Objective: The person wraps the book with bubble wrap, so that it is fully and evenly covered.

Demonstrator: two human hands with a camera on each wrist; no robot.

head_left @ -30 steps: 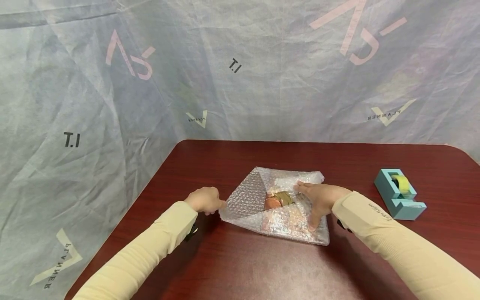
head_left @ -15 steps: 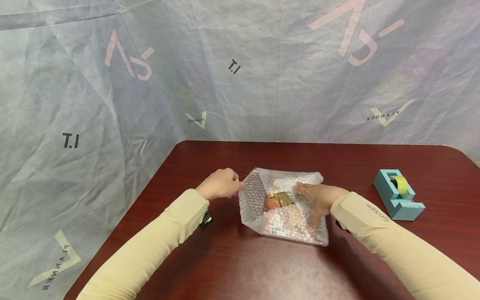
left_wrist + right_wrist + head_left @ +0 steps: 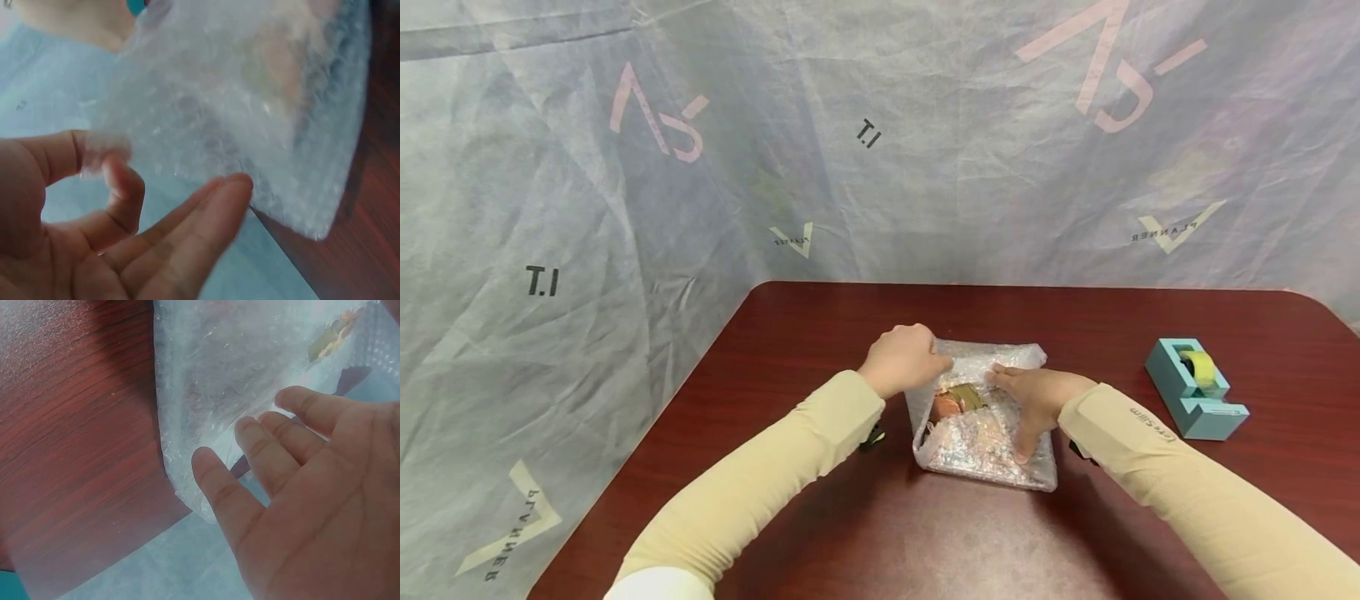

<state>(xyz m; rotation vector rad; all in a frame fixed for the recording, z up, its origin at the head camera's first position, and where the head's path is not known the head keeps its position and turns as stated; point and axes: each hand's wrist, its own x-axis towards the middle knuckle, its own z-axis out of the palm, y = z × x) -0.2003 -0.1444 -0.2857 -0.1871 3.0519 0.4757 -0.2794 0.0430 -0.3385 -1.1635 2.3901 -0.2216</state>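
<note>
long beige sleeves point(image 3: 760, 483), small lettering

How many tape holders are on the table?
1. The teal tape dispenser stands on the right side of the red-brown table, apart from the bubble wrap that the left hand pinches and the right hand presses. None looks hidden.

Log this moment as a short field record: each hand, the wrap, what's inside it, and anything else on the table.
left hand: pinches the left flap of the bubble wrap, lifted over toward the middle
right hand: lies flat, fingers straight, pressing on the wrap's right side
wrapped item: orange-brown and green, partly covered, kind unclear
tape dispenser: teal, to the right, apart from the wrap
table: dark red wood
</note>
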